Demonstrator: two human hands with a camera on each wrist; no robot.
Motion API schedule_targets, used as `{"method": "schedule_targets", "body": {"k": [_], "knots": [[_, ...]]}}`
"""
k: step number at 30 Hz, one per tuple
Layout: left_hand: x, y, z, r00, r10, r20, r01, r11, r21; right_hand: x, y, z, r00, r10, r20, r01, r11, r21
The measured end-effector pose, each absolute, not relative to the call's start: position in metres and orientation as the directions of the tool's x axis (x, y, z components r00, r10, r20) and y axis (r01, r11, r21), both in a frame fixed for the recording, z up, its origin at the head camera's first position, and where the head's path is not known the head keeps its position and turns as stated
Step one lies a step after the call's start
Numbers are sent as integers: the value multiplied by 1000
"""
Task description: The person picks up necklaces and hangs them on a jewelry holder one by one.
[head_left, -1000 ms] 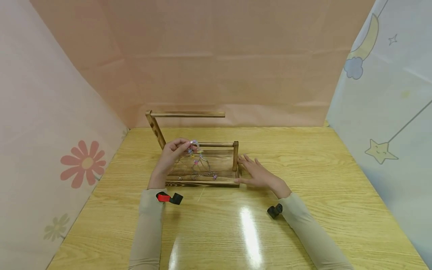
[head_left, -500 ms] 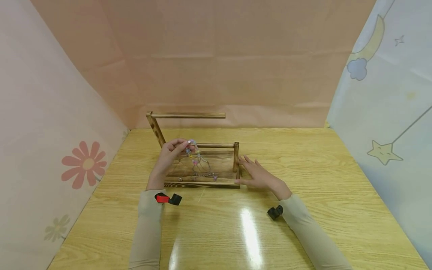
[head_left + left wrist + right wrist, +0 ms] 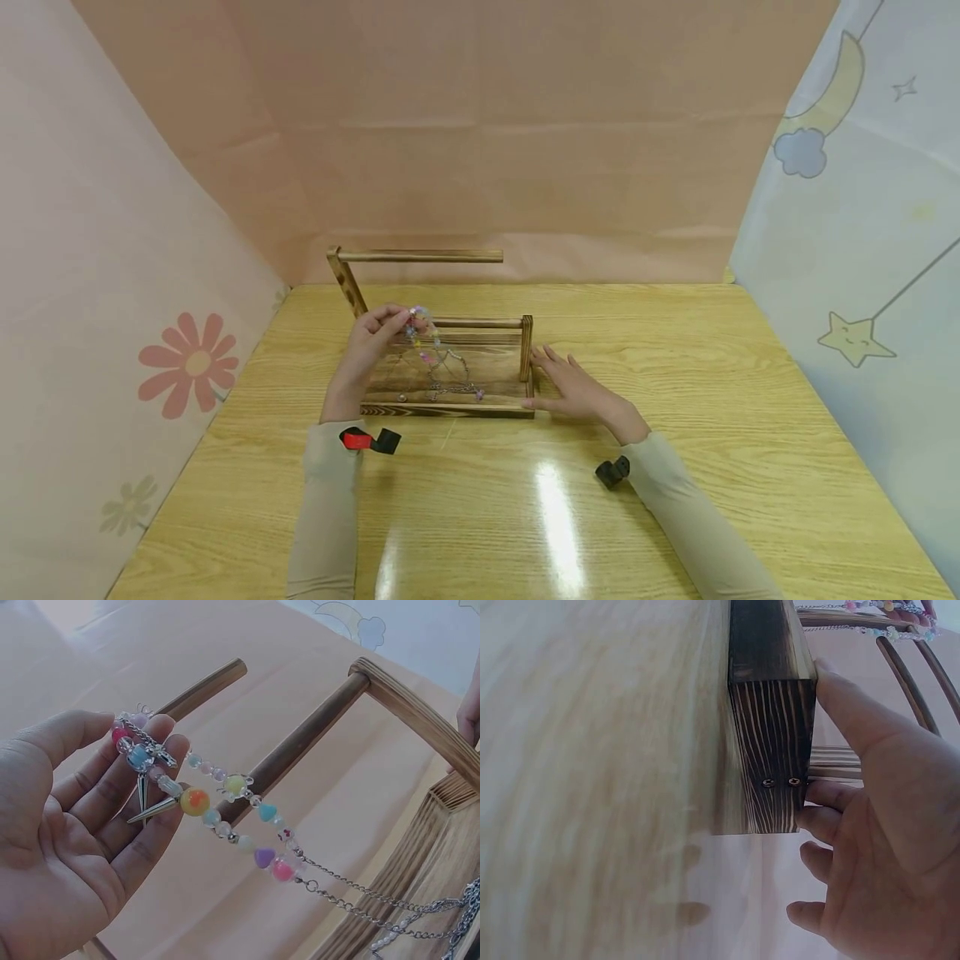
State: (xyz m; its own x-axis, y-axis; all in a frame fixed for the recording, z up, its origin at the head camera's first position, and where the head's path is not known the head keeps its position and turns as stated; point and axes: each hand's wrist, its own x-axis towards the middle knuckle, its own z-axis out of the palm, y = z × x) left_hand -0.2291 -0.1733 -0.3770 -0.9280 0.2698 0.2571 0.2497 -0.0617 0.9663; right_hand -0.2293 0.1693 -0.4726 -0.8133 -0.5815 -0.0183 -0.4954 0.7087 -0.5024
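Observation:
My left hand (image 3: 366, 346) pinches a beaded necklace (image 3: 196, 800) between thumb and fingertips, in front of the wooden jewelry stand (image 3: 527, 350). Pastel beads, silver spikes and small charms make up the held part. In the left wrist view, two silver chains (image 3: 352, 907) run from the beads down to a tangle of more chain. Seen from the head, this tangle (image 3: 453, 389) lies in the stand's tray. At the stand's right end, my right hand (image 3: 577, 392) rests with fingers spread, its thumb at the front corner. The right wrist view has fingertips against the dark end panel (image 3: 772, 750).
The stand has a high rod (image 3: 420, 256), unsupported at its right end, and a lower rod (image 3: 487, 323) joined to the right post. A small round piece (image 3: 402, 398) lies at the tray's front left. Printed cloth walls (image 3: 480, 167) surround the wooden table (image 3: 675, 333).
My left hand has shifted a little left and up with the necklace, drawing the beads away from the tangle. The right hand stays in place on the stand.

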Motion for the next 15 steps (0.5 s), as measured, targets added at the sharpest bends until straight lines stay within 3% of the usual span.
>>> {"method": "schedule_targets", "body": {"k": [8,15], "knots": [[-227,-179,-374,-951,225,214,199,-90,976,-230,170,-474,-812,-583,-13,-503,711,-492],[-233,-186,-383,-949,197,245,228,-101,968,-230,171,-474,-813,-582,-19,-498,711,-496]]}}
